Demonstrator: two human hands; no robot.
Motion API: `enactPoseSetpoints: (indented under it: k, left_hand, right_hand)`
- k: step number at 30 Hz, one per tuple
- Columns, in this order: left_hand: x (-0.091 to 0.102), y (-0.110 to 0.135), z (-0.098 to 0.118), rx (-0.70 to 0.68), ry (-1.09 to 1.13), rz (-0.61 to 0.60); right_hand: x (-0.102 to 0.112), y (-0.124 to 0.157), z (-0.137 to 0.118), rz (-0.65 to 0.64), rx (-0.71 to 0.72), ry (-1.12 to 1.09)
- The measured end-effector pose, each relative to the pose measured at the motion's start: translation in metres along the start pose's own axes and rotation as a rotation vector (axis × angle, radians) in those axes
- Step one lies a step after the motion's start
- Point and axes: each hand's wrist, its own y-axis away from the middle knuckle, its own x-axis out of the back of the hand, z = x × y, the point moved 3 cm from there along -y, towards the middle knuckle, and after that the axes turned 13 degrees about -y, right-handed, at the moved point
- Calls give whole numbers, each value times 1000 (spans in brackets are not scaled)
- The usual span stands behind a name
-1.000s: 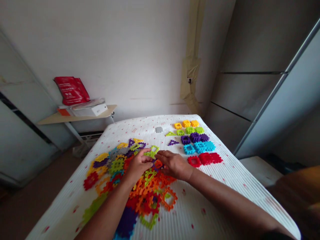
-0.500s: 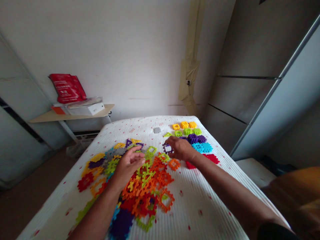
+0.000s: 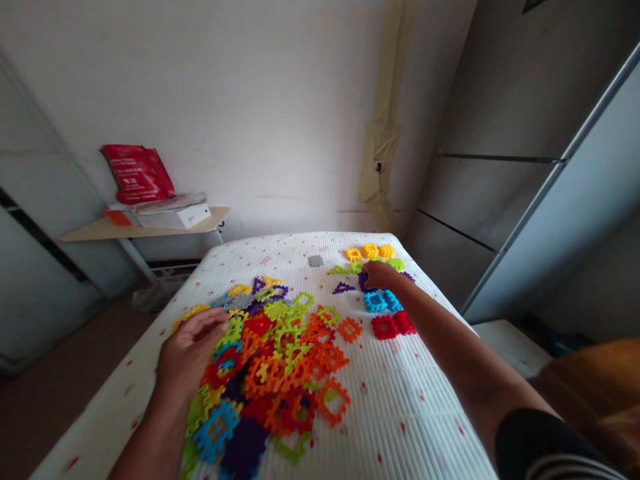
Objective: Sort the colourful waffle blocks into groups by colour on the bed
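A loose pile of coloured interlocking plastic tiles lies on a white ribbed bed cover. My left hand rests on the pile's left side, fingers spread and flat over the tiles. My right hand reaches far across to the sorted rows: yellow tiles, green tiles, blue tiles, red tiles. Its fingers are pinched down at the purple row, which it mostly hides; what they hold cannot be made out. A purple triangle and a grey tile lie apart.
A small wooden side table against the back wall carries a red bag and a white box. A grey wardrobe stands to the right of the bed. Bare floor shows at the left.
My right hand lifted a purple tile from the pile and carried it back-right to the purple row. My left hand slid from the pile's middle to its left side.
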Motion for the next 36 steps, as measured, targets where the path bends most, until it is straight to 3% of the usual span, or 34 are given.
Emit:
enactPoseSetpoints:
  k: [8, 17, 23, 26, 30, 33, 36]
  left_hand:
    - [-4, 2, 3, 20, -17, -37]
    - [-8, 1, 0, -27, -22, -60]
    - [-23, -18, 15, -198, -322, -201]
    - [-40, -40, 23, -312, -659, -280]
    - [-61, -72, 17, -314, -830, -359]
    - [-74, -88, 7, -304, -919, -408]
    - [-84, -95, 0, -328, -980, -477]
  right_hand:
    - [-1, -1, 1, -18, -39, 44]
    - [0, 0, -4, 10, 17, 67]
    - [9, 27, -41, 127, 134, 47]
    - [-8, 60, -78, 136, 311, -22]
    - [-50, 102, -113, 43, 494, -90]
    - [-74, 117, -120, 55, 565, -152]
    - [-83, 119, -118, 108, 592, -209]
